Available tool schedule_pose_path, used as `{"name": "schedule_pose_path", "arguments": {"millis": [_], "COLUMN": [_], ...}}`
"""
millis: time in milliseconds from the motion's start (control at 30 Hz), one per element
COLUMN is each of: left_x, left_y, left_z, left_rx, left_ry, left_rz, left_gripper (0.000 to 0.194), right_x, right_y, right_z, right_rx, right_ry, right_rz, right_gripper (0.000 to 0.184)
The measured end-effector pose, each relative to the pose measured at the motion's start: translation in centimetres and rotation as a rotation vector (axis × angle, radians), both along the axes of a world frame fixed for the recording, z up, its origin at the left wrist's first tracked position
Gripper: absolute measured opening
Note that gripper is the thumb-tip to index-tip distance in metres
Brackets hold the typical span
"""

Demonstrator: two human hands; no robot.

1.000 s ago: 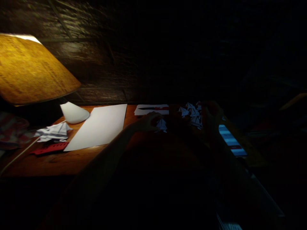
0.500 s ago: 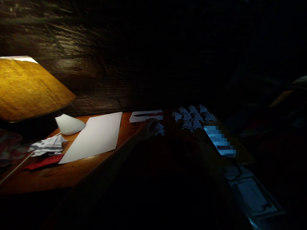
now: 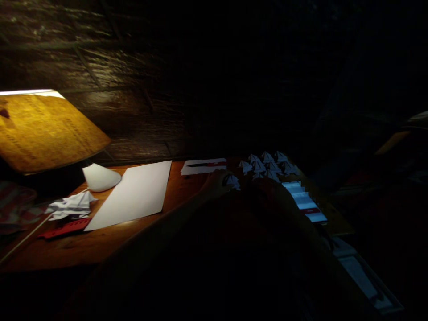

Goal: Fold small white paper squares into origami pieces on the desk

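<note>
My left hand [image 3: 218, 179] is closed around the edge of a small folded white paper figure [image 3: 233, 182] above the dark middle of the table. My right hand [image 3: 270, 189], deep in shadow, is at the near side of a cluster of similar folded paper figures [image 3: 257, 166] and covers part of the front ones. Its fingers are too dark to make out. Behind my left hand, a knife [image 3: 216, 164] with a dark blade and red handle lies on a small stack of white paper [image 3: 203, 170].
A large white sheet [image 3: 133, 194] lies on the wooden table [image 3: 110, 243]. To its left are a lamp with a yellow shade [image 3: 47, 129], a white rounded piece [image 3: 101, 178], crumpled-looking folded paper [image 3: 72, 206] and a red strip [image 3: 67, 228]. A lit phone [image 3: 302, 198] lies at right.
My right hand moved from the far right of the paper cluster, dropped into the dark, and is now at its near side. My left hand keeps the paper figure. The camera view tilted upward.
</note>
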State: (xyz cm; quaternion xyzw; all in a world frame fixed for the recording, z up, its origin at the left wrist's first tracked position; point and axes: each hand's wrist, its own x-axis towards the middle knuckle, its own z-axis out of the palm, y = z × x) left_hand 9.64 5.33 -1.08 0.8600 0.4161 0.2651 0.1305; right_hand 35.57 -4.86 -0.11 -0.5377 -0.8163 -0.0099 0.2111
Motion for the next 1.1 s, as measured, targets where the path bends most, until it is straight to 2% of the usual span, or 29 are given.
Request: {"name": "schedule_pose_path", "arguments": {"millis": [133, 233, 333, 567, 633, 733, 833, 900, 967, 1033, 1100], "left_x": [3.0, 4.2, 4.2, 4.0, 4.0, 3.8, 3.6, 3.7, 4.0, 4.6, 5.3], "left_y": [0.1, 0.2, 0.3, 0.3, 0.2, 0.1, 0.6, 1.4, 2.5, 3.7, 4.8], "left_z": [0.0, -0.3, -0.5, -0.4, -0.4, -0.4, 0.1, 0.7, 1.5, 2.2, 2.6], "left_rx": [0.002, 0.004, 0.001, -0.001, -0.004, -0.010, -0.011, 0.014, 0.055, 0.074, 0.060], "left_ry": [-0.028, -0.056, -0.072, -0.070, -0.069, -0.084, -0.118, -0.147, -0.156, -0.117, -0.057], "left_rz": [-0.046, -0.054, -0.069, -0.107, -0.114, -0.105, -0.091, -0.101, -0.113, -0.073, -0.035], "left_gripper": [0.046, 0.045, 0.044, 0.042, 0.043, 0.044, 0.038, 0.030, 0.025, 0.021, 0.027], "right_x": [1.2, 2.2, 2.8, 3.5, 3.5, 3.8, 5.3, 6.9, 8.6, 10.1, 10.8], "right_y": [-0.2, -0.1, 0.0, 1.7, 2.0, 2.0, 2.0, 2.4, 3.2, 4.3, 5.5], "right_z": [0.0, -0.1, -0.1, -0.3, 0.0, 1.4, 3.1, 3.9, 4.1, 4.0, 3.8], "right_rx": [-0.047, -0.064, -0.099, -0.132, -0.151, -0.148, -0.150, -0.089, 0.018, 0.032, 0.039], "right_ry": [0.058, 0.085, 0.104, 0.067, 0.040, 0.024, 0.029, 0.085, 0.133, 0.106, 0.102], "right_rz": [-0.007, 0.025, 0.075, 0.155, 0.188, 0.203, 0.151, 0.124, 0.081, 0.057, 0.015], "right_gripper": [0.022, 0.022, 0.019, 0.031, 0.032, 0.034, 0.027, 0.019, 0.019, 0.021, 0.023]}}
